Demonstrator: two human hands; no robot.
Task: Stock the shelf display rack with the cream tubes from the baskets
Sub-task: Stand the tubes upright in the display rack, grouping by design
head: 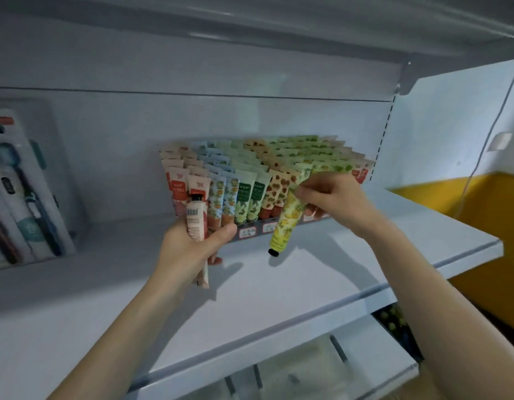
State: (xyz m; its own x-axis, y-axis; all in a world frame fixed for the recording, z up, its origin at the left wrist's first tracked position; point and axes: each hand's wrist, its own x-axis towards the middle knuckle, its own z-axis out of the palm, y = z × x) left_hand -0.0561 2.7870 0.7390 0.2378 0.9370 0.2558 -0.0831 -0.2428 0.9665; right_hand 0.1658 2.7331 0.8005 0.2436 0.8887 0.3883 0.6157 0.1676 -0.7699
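Left hand [192, 246] gripping pink tube [196, 219], right hand [333, 200] pinching yellow tube [287, 220] cap-down before display rack [250, 232], white shelf [307, 272]

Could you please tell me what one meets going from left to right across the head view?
Packaged toothbrushes in clear blister packs → pink cream tube with a barcode, gripped by the left hand → yellow pineapple-print cream tube → right hand pinching it → yellow wall panel.
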